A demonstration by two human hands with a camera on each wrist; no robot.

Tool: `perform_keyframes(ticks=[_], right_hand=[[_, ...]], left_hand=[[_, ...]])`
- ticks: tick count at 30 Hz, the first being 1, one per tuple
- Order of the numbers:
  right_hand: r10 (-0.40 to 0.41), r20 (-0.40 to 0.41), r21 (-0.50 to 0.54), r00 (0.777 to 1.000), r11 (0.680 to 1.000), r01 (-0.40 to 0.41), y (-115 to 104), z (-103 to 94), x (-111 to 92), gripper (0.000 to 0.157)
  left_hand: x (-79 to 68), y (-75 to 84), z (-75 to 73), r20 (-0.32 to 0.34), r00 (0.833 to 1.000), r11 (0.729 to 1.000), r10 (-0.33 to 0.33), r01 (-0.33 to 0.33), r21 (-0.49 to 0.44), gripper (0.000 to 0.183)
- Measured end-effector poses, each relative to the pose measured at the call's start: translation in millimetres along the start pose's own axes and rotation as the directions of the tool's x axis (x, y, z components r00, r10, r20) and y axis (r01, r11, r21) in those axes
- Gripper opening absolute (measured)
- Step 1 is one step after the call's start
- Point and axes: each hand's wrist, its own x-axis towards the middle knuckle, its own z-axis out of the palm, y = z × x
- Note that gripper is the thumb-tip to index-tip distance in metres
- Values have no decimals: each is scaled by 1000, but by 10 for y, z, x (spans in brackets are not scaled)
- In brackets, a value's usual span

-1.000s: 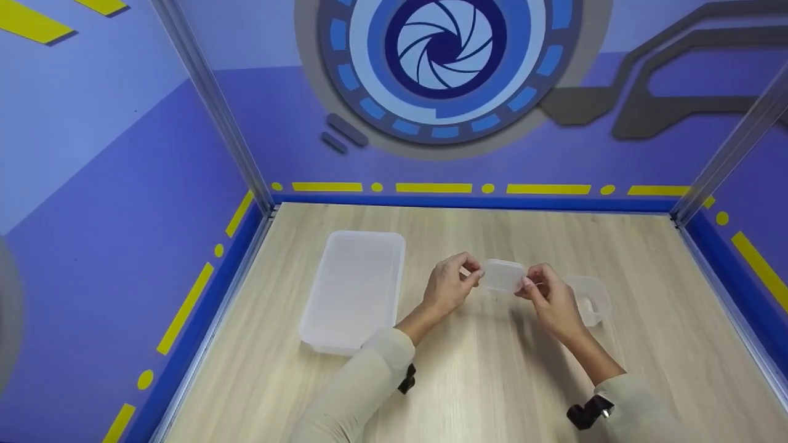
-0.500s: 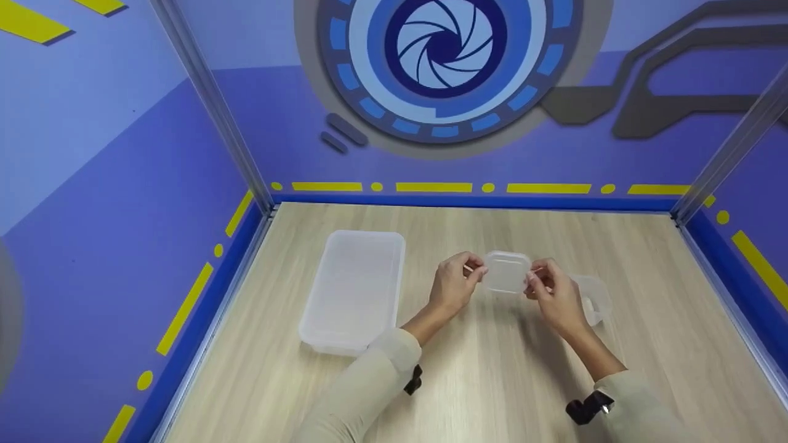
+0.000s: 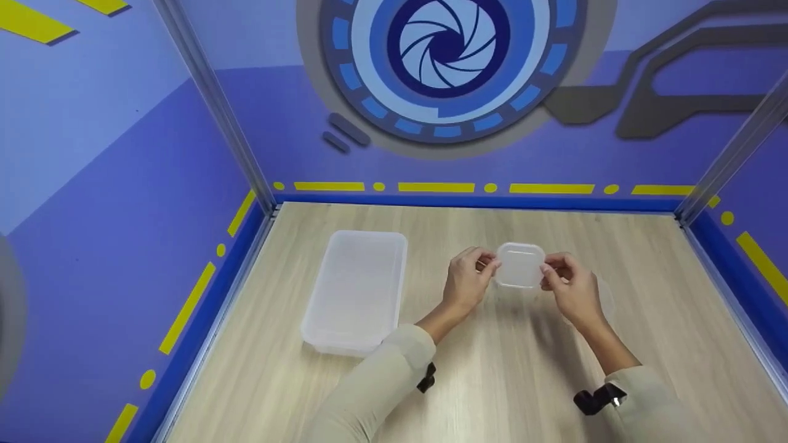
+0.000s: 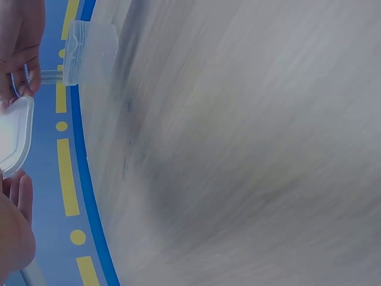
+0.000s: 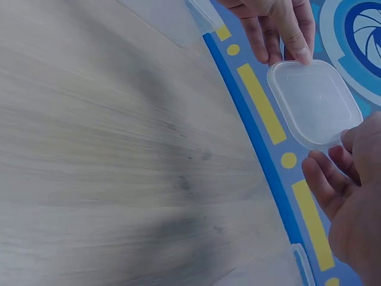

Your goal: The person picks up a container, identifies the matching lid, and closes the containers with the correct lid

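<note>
Raised over the table in the head view is a small translucent square lid (image 3: 520,266) with rounded corners. My left hand (image 3: 468,280) pinches its left edge between thumb and fingers. At the opposite edge, my right hand (image 3: 575,289) pinches the lid the same way. The right wrist view shows the broad face of the lid (image 5: 318,101) between both hands. Mostly hidden behind my right hand is a small clear tub (image 3: 606,298); more of this tub (image 4: 98,50) shows in the left wrist view.
A large translucent rectangular container (image 3: 354,289) stands left of my hands on the wood-grain table (image 3: 480,381). Blue printed panels (image 3: 431,166) wall the table at the back and both sides, with metal posts (image 3: 215,104) at the corners.
Both hands have moved slightly up and right with the lid. Its face has tilted more toward the head camera. My right hand now covers more of the small tub.
</note>
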Motion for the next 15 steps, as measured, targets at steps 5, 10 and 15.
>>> perform_keyframes(ticks=[5, 10, 15], right_hand=[[-1, -27, -21, 1000, 1000, 0, -17, -113, 76, 22], [-9, -52, -49, 999, 999, 7, -61, -238, 121, 24], [-8, -62, -81, 998, 997, 3, -51, -338, 147, 26]], left_hand=[[65, 80, 78, -24, 1000, 1000, -10, 10, -4, 12], [112, 159, 179, -42, 999, 1000, -12, 12, 2, 12], [137, 209, 299, -49, 999, 1000, -22, 22, 1, 12]])
